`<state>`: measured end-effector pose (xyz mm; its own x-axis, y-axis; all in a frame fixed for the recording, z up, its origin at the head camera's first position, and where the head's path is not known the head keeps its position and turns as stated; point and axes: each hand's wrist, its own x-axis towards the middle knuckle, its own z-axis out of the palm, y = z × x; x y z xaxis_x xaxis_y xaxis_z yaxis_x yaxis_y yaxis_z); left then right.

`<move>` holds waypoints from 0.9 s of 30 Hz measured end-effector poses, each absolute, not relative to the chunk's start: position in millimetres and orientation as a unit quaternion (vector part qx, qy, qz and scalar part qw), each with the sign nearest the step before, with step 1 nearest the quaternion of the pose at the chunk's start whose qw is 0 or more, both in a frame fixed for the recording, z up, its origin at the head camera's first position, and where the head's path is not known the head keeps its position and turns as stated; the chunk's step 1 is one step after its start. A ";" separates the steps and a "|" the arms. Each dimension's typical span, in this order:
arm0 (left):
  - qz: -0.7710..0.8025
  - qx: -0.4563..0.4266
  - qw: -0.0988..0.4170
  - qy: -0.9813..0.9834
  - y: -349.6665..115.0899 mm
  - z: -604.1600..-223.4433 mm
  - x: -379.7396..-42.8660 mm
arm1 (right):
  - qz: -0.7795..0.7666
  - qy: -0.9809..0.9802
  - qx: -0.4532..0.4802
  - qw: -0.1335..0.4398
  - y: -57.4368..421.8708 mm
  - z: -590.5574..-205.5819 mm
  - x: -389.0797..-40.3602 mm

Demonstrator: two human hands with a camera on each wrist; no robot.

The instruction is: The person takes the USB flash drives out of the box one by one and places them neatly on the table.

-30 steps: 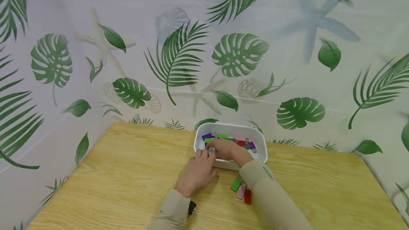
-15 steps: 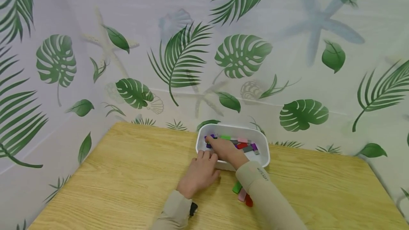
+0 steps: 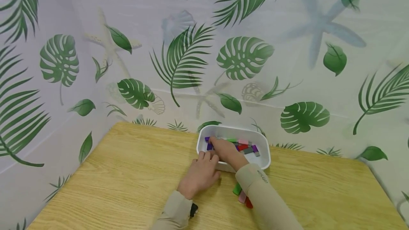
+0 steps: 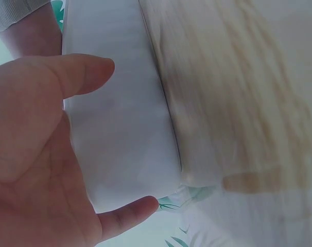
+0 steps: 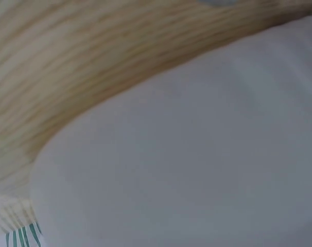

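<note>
A white plastic box (image 3: pixel 264 159) holds several small coloured sticks with metal ends, which look like USB flash drives, among them a pink flash drive (image 3: pixel 243 141) and a red flash drive (image 3: pixel 243 147). My left hand (image 3: pixel 200 173) hooks its fingers over the box's front left rim; in the left wrist view its thumb (image 4: pixel 89 74) lies along the outer wall. My right hand (image 3: pixel 225 150) reaches inside, fingertips down among the drives near a purple flash drive (image 3: pixel 209 146). Whatever those fingertips hold is hidden. The right wrist view shows mostly the box wall (image 5: pixel 171 154).
On the wooden table (image 3: pixel 127 166), a green flash drive (image 3: pixel 237 189), a pink one and a red one lie in front of the box, partly under my right sleeve (image 3: pixel 271 198). A leaf-printed cloth (image 3: pixel 191 63) hangs close behind the box.
My right hand has shifted slightly within the box, and the green drive by its fingertips is out of sight. My right forearm has moved left over the loose drives. The left hand keeps its place.
</note>
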<state>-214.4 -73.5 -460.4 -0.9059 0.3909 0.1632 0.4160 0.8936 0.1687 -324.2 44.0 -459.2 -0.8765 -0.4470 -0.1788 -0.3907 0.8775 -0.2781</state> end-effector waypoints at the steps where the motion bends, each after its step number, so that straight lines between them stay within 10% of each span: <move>1: -0.101 -0.207 0.059 -0.971 -73.3 -460.7 -214.4 | -0.120 0.961 -0.217 0.121 44.1 -459.9 -324.3; 27: -0.096 -0.205 0.062 -0.972 -73.0 -461.5 -214.7 | -0.072 0.970 -0.211 0.101 41.5 -463.2 -326.4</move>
